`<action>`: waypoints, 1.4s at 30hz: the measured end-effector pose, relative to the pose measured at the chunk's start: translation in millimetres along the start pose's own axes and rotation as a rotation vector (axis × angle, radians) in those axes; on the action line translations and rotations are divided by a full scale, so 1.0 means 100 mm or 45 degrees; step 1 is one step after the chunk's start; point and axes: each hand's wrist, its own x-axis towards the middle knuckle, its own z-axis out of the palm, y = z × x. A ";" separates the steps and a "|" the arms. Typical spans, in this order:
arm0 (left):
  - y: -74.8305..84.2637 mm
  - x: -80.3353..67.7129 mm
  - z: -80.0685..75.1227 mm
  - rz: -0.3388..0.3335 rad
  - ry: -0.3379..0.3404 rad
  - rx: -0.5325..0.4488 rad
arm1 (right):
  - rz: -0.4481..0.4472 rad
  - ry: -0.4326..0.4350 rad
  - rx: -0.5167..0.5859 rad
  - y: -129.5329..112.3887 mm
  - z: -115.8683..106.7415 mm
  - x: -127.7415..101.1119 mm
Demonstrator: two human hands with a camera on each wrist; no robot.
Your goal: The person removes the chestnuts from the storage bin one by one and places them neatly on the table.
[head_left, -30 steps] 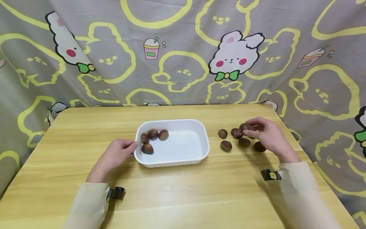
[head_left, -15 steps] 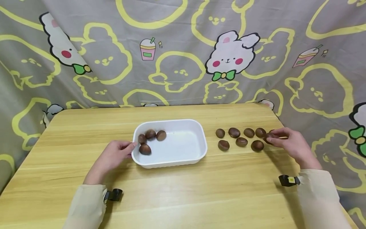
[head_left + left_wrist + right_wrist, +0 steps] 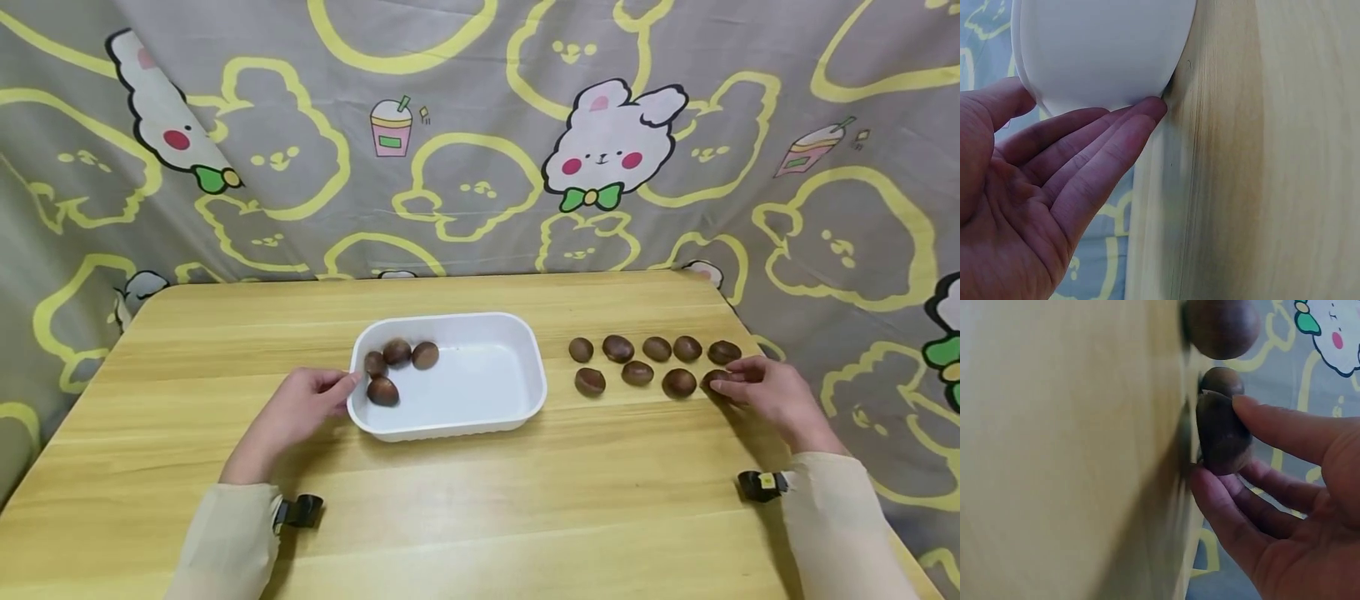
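Observation:
My left hand (image 3: 302, 407) holds the left end of a white plastic tray (image 3: 480, 379). In the left wrist view its thumb lies at the rim and its fingers rest along the tray's outer wall (image 3: 1100, 56). Several brown chestnuts (image 3: 383, 391) lie grouped at the tray's left end. On the right, my right hand (image 3: 783, 402) pinches a chestnut (image 3: 1222, 434) between thumb and fingers, close to the tabletop. This chestnut stands at the right end of the front row, beside another chestnut (image 3: 679, 382).
Right of the tray, several chestnuts (image 3: 618, 348) lie in two loose rows on the wooden table (image 3: 480, 508). One chestnut (image 3: 724, 352) sits just behind my right fingers. A patterned cloth (image 3: 465, 200) hangs along the table's back and right edges.
My right hand has moved right and toward the front, spreading chestnuts into two rows. It has left one at the back right and now pinches another in front. My left hand stays on the tray.

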 end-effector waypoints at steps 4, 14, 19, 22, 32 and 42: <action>0.01 0.01 0.01 -0.009 -0.013 0.008 | 0.007 0.017 -0.013 0.03 0.02 -0.01; 0.01 0.03 0.00 -0.009 -0.007 -0.008 | -0.004 0.006 -0.030 0.05 0.02 -0.01; 0.00 0.02 0.01 -0.008 -0.012 -0.018 | -0.031 0.021 -0.042 0.02 0.01 -0.01; 0.00 0.02 0.01 -0.007 -0.010 -0.022 | -0.045 0.085 -0.079 -0.04 -0.01 -0.02; -0.01 0.02 -0.01 -0.029 -0.014 -0.021 | -0.281 0.252 0.098 -0.89 0.07 0.01; -0.02 0.02 -0.01 -0.046 -0.022 -0.057 | -0.536 0.022 0.310 -1.96 0.61 0.10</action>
